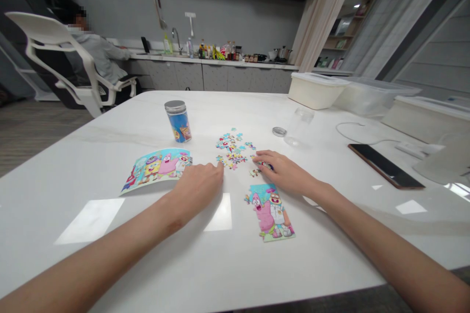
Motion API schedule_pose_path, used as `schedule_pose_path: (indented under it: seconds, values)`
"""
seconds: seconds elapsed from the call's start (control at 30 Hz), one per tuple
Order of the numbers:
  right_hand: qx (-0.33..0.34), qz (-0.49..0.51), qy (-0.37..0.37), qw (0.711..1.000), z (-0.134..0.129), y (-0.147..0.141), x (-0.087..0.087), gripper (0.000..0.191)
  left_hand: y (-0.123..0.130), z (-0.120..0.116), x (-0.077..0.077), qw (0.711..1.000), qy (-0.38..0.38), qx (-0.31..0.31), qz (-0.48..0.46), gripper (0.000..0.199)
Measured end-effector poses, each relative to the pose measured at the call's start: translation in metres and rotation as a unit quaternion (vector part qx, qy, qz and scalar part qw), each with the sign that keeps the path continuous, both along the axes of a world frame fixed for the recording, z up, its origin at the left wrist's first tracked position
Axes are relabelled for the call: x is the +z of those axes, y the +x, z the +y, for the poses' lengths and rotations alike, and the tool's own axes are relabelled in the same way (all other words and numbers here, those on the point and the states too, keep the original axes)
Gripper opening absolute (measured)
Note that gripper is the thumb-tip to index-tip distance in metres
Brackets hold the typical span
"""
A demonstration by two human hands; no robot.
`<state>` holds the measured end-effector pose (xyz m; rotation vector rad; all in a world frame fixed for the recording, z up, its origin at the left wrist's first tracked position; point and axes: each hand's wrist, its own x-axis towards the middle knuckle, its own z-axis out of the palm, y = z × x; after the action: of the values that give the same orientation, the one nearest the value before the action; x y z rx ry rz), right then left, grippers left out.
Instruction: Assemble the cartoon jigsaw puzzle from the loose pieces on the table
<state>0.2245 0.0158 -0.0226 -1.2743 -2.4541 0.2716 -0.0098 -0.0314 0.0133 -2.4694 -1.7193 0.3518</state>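
Note:
Loose jigsaw pieces [231,144] lie in a colourful heap on the white table. My left hand [201,178] is curled at the heap's near left edge; whatever its fingers hold is hidden. Over a few pieces on the heap's right side, my right hand [284,170] rests with thumb and fingers apart. Just below it lies a partly joined jigsaw [270,212] showing a pink starfish figure and a figure in a white coat. A curved picture sheet [156,168] with cartoon figures lies beside my left hand, its right edge partly behind that hand.
Behind the sheet stands a lidded picture jar [178,122]. A clear jar [298,127] and a metal lid [279,131] are at the back right. A phone [385,165], a cable and plastic boxes [316,90] occupy the right side. A person [99,54] sits at the far counter.

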Motion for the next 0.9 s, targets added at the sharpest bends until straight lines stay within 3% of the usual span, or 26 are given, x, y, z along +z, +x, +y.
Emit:
schedule_pose_path:
  seconds: [0.27,0.5,0.9]
  values:
    - [0.026,0.010,-0.015,0.999,-0.0010,-0.0005,0.0042,0.026,-0.0006,0.0030,-0.0030,1.000,0.018,0.007,-0.018,0.031]
    - [-0.012,0.030,-0.022,0.999,-0.0012,-0.0040,0.0027,0.022,-0.0033,0.0051,-0.0066,0.999,0.036,-0.011,-0.007,0.037]
    - [-0.005,0.001,-0.045,0.999,-0.0043,-0.0026,0.0097,0.023,0.0000,0.0008,-0.0062,1.000,0.028,-0.009,0.007,0.040]
